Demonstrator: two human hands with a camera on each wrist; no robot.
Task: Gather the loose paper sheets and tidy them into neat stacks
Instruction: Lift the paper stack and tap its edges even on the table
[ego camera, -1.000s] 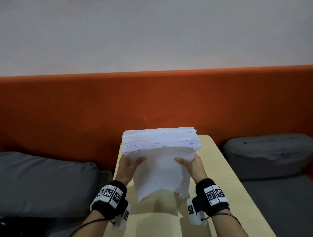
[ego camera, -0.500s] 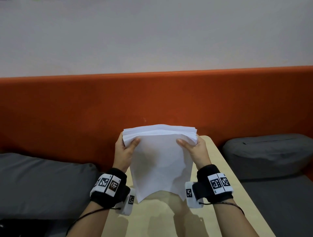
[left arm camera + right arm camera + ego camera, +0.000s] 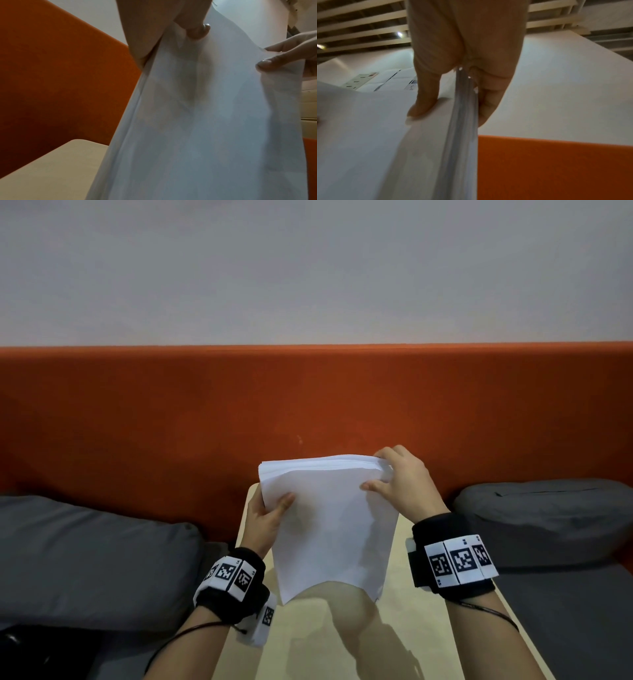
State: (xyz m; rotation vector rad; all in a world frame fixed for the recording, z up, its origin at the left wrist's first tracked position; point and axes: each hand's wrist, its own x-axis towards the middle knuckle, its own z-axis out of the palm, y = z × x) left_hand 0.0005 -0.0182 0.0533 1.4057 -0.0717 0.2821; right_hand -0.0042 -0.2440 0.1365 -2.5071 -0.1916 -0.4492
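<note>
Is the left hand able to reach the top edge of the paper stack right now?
Probably yes. The left hand grips the paper stack's left side, just below its top edge. Nothing blocks the way up; only the right hand pinches the far top corner.

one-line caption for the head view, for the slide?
Both hands, left hand and right hand, hold a stack of white paper sheets upright over a pale table.

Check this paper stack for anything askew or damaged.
The paper stack has an odd bottom edge: it arches up in the middle, leaving both lower corners hanging lower. The left hand and right hand hold it upright above the table.
</note>
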